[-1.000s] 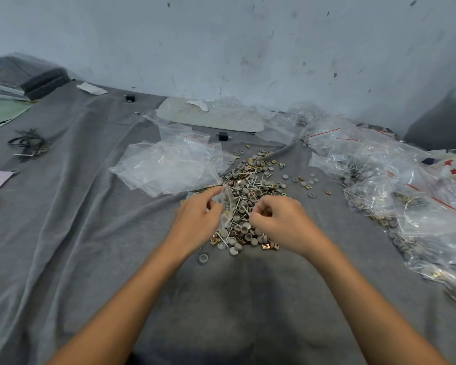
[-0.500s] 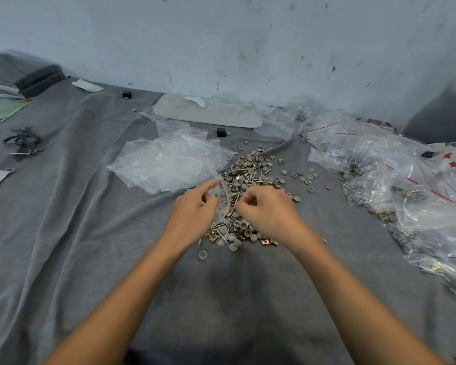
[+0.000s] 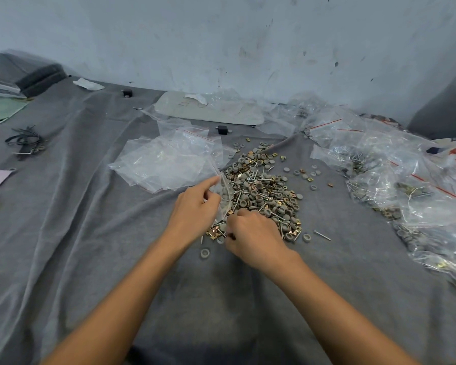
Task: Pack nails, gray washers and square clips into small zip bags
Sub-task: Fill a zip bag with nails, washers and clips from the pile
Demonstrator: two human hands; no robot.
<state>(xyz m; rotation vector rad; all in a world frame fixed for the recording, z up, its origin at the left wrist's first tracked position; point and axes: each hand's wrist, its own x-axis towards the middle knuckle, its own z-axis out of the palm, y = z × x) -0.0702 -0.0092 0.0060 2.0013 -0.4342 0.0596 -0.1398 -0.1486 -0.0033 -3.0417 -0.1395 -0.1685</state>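
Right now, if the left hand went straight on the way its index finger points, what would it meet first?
Probably the heap of washers, nails and clips, just beyond the small bag the left hand pinches; depth is unclear.

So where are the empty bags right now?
In the head view, the empty bags lie left of centre on the cloth, just left of the parts pile and beyond the left hand, which pinches one small bag.

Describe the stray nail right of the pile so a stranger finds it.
Find the big heap of gray washers, silver nails and brass clips on the gray cloth. Off its near right corner lies one slim silver nail, alone on bare cloth, touching nothing.
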